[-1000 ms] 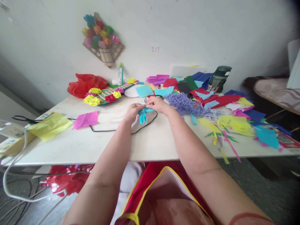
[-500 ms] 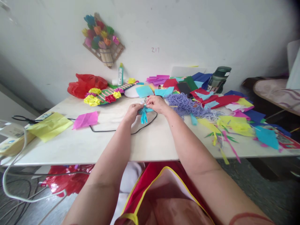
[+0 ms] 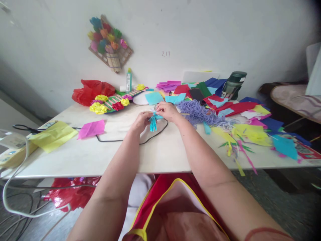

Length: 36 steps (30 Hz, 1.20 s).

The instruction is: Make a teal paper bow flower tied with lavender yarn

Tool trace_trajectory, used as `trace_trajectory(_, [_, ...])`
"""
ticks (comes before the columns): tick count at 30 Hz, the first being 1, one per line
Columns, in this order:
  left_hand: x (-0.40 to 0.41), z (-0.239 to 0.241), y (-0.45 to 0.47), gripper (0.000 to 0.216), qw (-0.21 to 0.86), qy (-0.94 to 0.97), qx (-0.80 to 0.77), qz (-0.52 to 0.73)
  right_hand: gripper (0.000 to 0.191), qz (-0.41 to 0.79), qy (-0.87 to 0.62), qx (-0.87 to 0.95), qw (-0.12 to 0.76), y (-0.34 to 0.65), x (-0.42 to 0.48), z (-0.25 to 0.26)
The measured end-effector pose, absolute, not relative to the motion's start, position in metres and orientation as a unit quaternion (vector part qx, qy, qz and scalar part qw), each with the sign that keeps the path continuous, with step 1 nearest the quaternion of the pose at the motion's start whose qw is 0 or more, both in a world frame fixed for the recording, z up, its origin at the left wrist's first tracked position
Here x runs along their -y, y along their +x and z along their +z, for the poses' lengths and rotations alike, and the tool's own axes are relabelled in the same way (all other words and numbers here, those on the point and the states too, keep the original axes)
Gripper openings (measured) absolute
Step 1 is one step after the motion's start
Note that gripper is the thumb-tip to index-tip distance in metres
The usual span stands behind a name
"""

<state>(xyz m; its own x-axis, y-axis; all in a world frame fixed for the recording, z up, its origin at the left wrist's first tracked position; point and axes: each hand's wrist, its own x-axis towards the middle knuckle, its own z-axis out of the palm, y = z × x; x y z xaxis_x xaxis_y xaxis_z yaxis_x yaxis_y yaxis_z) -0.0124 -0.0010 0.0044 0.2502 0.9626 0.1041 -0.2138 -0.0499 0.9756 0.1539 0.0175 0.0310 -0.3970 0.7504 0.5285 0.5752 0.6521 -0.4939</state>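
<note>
A gathered piece of light blue crepe paper (image 3: pixel 153 124) hangs between my hands above the middle of the table. My left hand (image 3: pixel 141 119) is closed on its left side. On the other side, the fingers of my right hand (image 3: pixel 166 110) pinch at its top, near the bunched part. Whether a thread or wire lies in the right fingertips is too small to make out. Behind my hands lie flat light blue paper squares (image 3: pixel 153 98). A tangle of purple yarn (image 3: pixel 195 112) is just right of my right hand.
A black cable (image 3: pixel 112 140) curves across the table under my hands. Pink paper (image 3: pixel 91 129), yellow paper (image 3: pixel 55 135) and a power strip (image 3: pixel 12 158) lie left. At the back are paper flowers (image 3: pixel 98 107) and a glue tube (image 3: pixel 128 81); a dark bottle (image 3: pixel 234 85) stands right amid coloured paper.
The gathered blue paper has shifted very slightly to the left and turned a little between my fingers. Both hands keep nearly the same place and hold.
</note>
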Motion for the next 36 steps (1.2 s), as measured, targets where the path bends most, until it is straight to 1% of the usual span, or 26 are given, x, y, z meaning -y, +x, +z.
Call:
trace_trajectory(8, [0.0021, 0.0065, -0.0118, 0.021, 0.594, 0.519, -0.352, 0.503, 0.007, 0.101, -0.393, 0.832, 0.377, 0.1542, -0.0175, 0.0311])
trace_trajectory(19, [0.0002, 0.0049, -0.0125, 0.023, 0.597, 0.527, -0.333, 0.505, 0.009, 0.082, -0.403, 0.830, 0.377, 0.1534, -0.0116, 0.0353])
trace_trajectory(28, [0.0020, 0.0071, -0.0132, 0.034, 0.602, 0.513, -0.341, 0.508, 0.009, 0.071, -0.406, 0.830, 0.375, 0.1526, -0.0122, 0.0349])
trace_trajectory(31, [0.0022, 0.0058, -0.0138, 0.039, 0.595, 0.523, -0.342, 0.505, 0.009, 0.069, -0.410, 0.829, 0.375, 0.1524, -0.0122, 0.0349])
trace_trajectory(36, [0.0014, 0.0039, -0.0133, 0.040, 0.571, 0.533, -0.363, 0.509, 0.008, 0.062, -0.424, 0.826, 0.366, 0.1515, -0.0098, 0.0365])
